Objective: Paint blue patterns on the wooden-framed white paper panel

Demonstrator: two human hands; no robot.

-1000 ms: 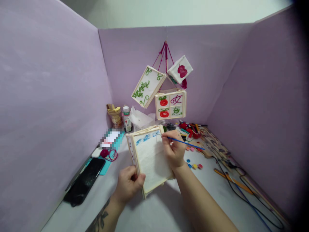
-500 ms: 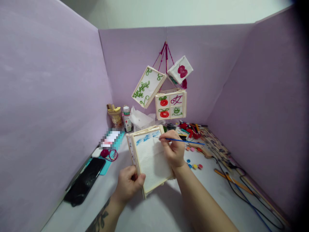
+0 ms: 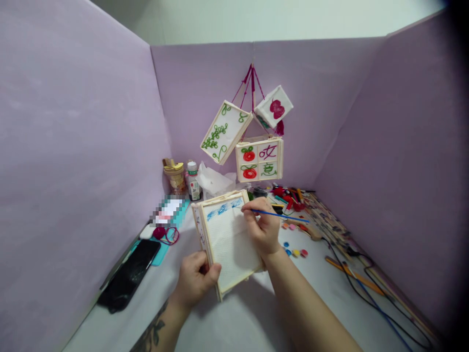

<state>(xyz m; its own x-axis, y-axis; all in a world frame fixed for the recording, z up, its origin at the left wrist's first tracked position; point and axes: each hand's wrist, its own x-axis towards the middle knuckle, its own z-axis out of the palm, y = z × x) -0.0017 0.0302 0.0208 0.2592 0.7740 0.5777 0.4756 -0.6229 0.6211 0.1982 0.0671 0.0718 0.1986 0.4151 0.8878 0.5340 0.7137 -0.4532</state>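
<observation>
A box-like frame (image 3: 232, 249) of pale sticks with white panels stands tilted in the middle, a band of blue paint along the top of its front panel. My left hand (image 3: 196, 281) grips its lower left edge, thumb on the front. Pinched in my right hand (image 3: 263, 226) is a thin blue paintbrush (image 3: 282, 214), its tip close to the right end of the blue band. Small coloured paint pots (image 3: 295, 253) lie on the table to the right of my right hand.
Painted lantern-like boxes (image 3: 259, 159) hang behind by magenta cords. At left are a black phone (image 3: 130, 274), magenta yarn (image 3: 159, 232), a bottle (image 3: 193, 181) and a yellow-lidded cup (image 3: 176, 177). An orange tool (image 3: 353, 275), black cable and sticks lie at right.
The back end of the blue brush has dipped very slightly. Both hands and the frame have hardly moved.
</observation>
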